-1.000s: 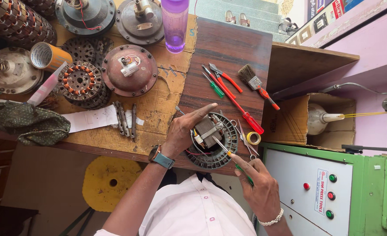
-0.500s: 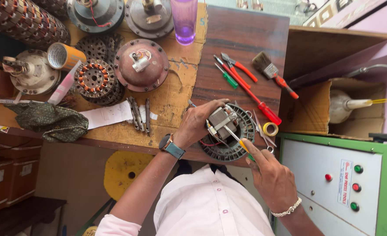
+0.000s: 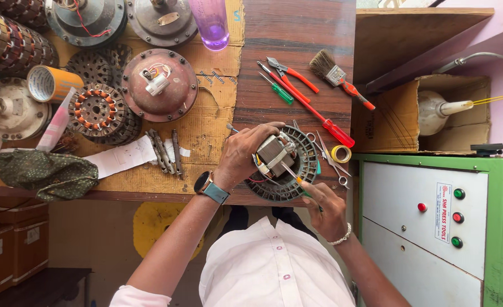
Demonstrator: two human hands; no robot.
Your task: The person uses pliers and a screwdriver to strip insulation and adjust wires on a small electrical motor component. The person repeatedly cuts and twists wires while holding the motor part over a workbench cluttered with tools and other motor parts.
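Left hand (image 3: pixel 246 156) closed over small motor (image 3: pixel 274 154) in its round grille (image 3: pixel 305 165); right hand (image 3: pixel 326 207) pinched screwdriver (image 3: pixel 292 174), apparently angled up-left into the motor.

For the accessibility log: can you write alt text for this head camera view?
A person's left hand steadies a small electric motor in a round black housing on a wooden workbench, while the right hand works a screwdriver into it. Red-handled pliers and a brush lie beyond.

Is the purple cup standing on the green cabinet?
No, the purple cup stands at the far edge of the wooden workbench, well apart from the green cabinet.
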